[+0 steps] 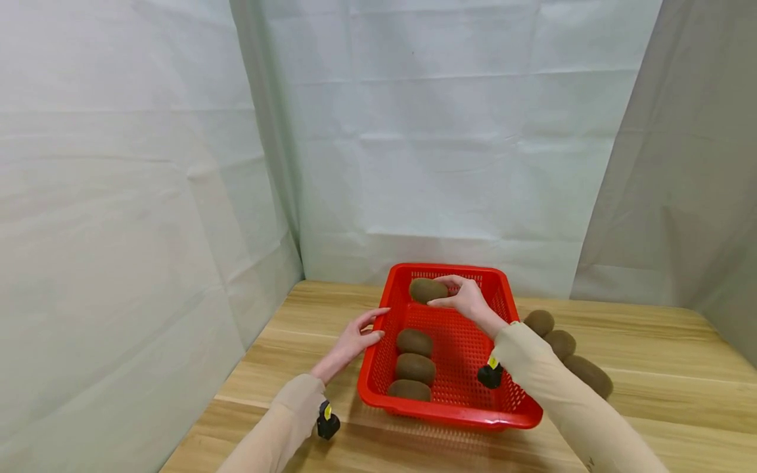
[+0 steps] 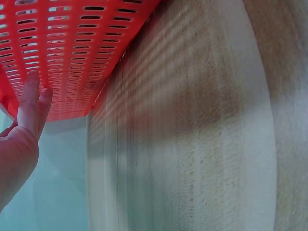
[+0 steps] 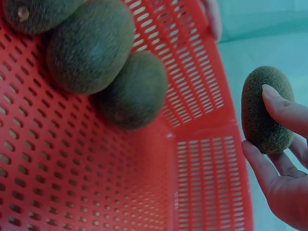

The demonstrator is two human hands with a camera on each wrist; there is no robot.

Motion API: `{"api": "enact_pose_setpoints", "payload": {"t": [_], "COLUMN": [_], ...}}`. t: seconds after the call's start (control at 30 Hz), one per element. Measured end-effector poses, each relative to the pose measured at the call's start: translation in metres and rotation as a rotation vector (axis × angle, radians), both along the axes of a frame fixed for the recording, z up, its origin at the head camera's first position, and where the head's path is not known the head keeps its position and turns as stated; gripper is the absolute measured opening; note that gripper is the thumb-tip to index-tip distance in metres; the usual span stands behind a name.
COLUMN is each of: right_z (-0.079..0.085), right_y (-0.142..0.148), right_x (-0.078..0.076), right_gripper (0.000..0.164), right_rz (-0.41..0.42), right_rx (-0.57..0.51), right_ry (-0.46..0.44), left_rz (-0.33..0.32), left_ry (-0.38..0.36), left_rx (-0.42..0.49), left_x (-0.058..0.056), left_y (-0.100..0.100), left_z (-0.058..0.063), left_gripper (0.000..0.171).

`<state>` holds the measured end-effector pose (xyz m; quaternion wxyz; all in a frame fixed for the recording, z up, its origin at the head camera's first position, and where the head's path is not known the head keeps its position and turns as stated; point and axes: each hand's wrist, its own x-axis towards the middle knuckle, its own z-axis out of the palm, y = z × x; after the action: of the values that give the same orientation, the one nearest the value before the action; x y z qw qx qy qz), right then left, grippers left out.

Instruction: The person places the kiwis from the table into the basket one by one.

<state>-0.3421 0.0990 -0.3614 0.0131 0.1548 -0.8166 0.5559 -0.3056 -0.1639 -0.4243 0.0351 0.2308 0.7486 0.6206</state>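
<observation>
A beige left sleeve (image 1: 278,420) and a beige right sleeve (image 1: 585,410) extend from the lower edge of the head view, each with a black wrist device (image 1: 327,422). The left hand (image 1: 355,336) has its fingers extended, touching the left side wall of the red perforated basket (image 1: 452,415). The basket rests on the wood-grain tabletop (image 1: 662,394). Inside, along its left side, three brown kiwifruit (image 1: 415,369) lie in a row. One held kiwifruit (image 1: 427,290) is positioned over the far end of the basket, pinched between the thumb and fingers of the right hand (image 1: 468,301). Right of the basket, three outer kiwifruit (image 1: 560,343) lie in a line, beside the right sleeve.
</observation>
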Motion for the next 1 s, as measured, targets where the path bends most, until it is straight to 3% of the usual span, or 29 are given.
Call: {"api": "enact_pose_setpoints", "payload": {"t": [0.23, 0.37, 0.53, 0.87, 1.0], "right_z": [-0.021, -0.029, -0.038, -0.054, -0.057], "right_y": [-0.006, -0.010, -0.013, -0.017, -0.018], "right_x": [-0.007, -0.010, -0.015, -0.013, -0.012], "right_gripper": [0.051, 0.050, 0.049, 0.045, 0.045], "right_rz": [-0.034, -0.058, -0.104, -0.133, -0.122], "right_rx": [-0.024, -0.016, 0.040, 0.114, 0.131], "right_ry": [-0.056, -0.069, -0.065, -0.037, -0.022], "left_rz": [-0.024, -0.022, -0.012, -0.054, -0.051], "left_ry": [-0.019, -0.010, 0.000, -0.036, -0.039], "left_rx": [-0.002, 0.008, 0.009, 0.011, 0.006], "left_x": [0.008, 0.001, 0.001, 0.019, 0.023], "left_y": [0.001, 0.000, 0.000, 0.002, 0.003], "left_z": [0.010, -0.001, 0.000, 0.025, 0.028], "left_gripper": [0.048, 0.048, 0.047, 0.049, 0.049]}}
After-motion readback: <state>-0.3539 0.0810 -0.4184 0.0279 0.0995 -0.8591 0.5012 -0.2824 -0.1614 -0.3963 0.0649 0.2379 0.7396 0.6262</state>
